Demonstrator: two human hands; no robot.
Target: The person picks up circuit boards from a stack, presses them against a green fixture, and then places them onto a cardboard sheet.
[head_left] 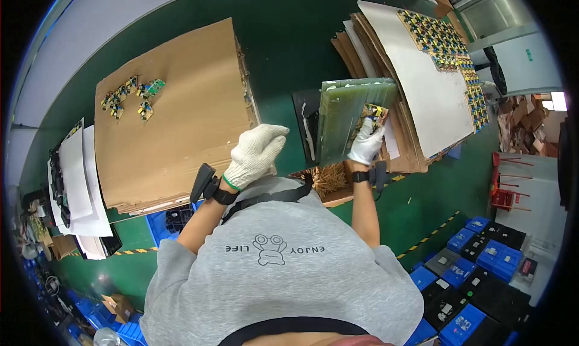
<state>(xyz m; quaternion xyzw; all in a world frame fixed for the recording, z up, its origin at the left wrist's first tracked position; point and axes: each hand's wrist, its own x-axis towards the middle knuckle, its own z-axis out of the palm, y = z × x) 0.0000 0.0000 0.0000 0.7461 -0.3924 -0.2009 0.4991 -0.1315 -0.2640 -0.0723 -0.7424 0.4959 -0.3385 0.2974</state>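
Observation:
My right hand [366,143], in a white glove, has its fingers closed on a small circuit board [376,113] with yellow and dark parts. It works over a stack of translucent greenish sheets [338,120], and the fingertips are partly hidden by the board. My left hand [256,155], in a knitted white glove with a green cuff, hangs near the right edge of a large cardboard stack [187,141]. Its fingers stretch to the right and nothing shows in them. Several loose circuit boards [120,93] lie on that cardboard toward the far left.
At the right, a tall pile of cardboard and white sheets [416,99] carries rows of circuit boards [431,35]. A green floor [283,38] runs between the stacks. Blue and black crates [497,258] stand at the lower right, near a red stool [502,189].

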